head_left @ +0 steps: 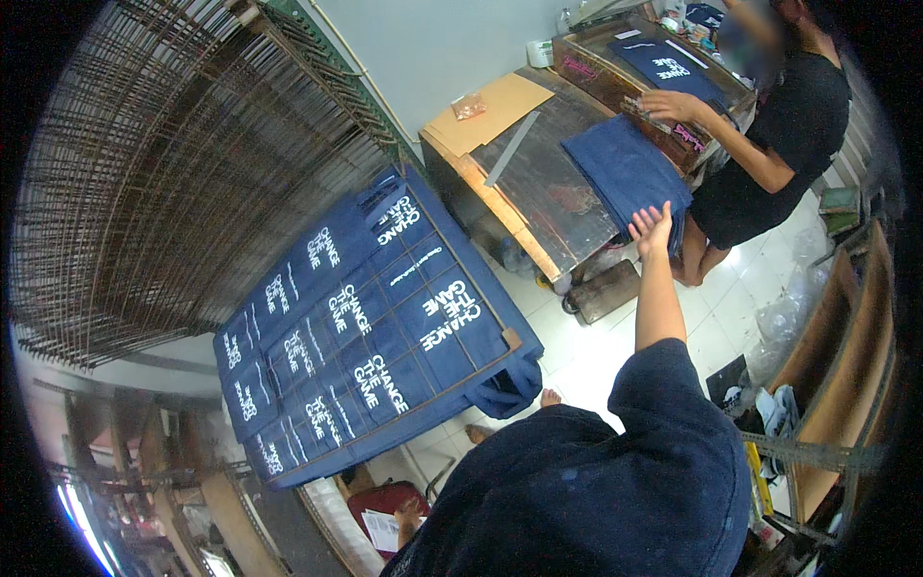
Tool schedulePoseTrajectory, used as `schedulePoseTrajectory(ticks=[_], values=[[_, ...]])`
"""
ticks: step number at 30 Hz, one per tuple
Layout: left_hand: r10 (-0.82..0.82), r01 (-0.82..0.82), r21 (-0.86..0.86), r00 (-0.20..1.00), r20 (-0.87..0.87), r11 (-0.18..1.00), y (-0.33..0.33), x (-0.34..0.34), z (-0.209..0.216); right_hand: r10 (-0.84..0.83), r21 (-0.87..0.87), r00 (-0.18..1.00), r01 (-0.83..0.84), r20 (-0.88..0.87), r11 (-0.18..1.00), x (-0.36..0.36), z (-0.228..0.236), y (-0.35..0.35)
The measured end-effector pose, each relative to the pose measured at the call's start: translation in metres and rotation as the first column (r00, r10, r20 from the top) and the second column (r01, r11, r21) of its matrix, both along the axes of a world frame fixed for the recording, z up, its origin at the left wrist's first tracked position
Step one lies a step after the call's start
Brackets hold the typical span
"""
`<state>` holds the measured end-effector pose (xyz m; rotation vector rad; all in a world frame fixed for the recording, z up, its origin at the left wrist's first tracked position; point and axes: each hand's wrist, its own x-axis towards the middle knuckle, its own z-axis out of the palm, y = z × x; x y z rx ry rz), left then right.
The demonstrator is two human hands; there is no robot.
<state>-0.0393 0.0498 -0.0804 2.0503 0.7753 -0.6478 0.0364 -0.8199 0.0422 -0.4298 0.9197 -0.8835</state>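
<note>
My right hand (pixel 651 228) reaches forward with its fingers spread and nothing in them. Its fingertips overlap the near edge of a stack of folded navy cloth (pixel 625 163) on a dark worktable; I cannot tell whether they touch. At the lower edge, partly covered by my dark shirt, my left hand (pixel 410 519) is closed at the side of some white papers (pixel 381 528). To the left, navy cloth pieces with white print (pixel 356 327) lie in rows on a wire drying rack.
Many raised wire racks (pixel 212 144) lean above the printed cloth. A worktable (pixel 538 183) carries brown cardboard (pixel 490 108) and a grey strip. Beyond the stack a co-worker in black (pixel 779 163) stands at another table with printed navy cloth (pixel 665 67). Wooden boards (pixel 832 365) stand at right.
</note>
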Motion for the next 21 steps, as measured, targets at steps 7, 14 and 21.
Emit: schedulePoseTrajectory(ticks=[7, 14, 21], values=[[-0.017, 0.009, 0.095, 0.997, 0.08, 0.995, 0.017, -0.018, 0.015, 0.102, -0.058, 0.96, -0.09, 0.26, 0.994, 0.023, 0.032, -0.004], [-0.326, 0.232, 0.372, 0.921, 0.215, 0.899, -0.014, -0.011, 0.055, 0.032, 0.062, 0.927, -0.06, 0.375, 0.996, 0.076, -0.01, -0.005], [0.064, 0.077, -0.205, 0.794, 0.605, 0.976, -0.164, 0.057, 0.146, 0.211, -0.2, 0.953, -0.168, 0.218, 0.965, 0.075, 0.05, 0.035]])
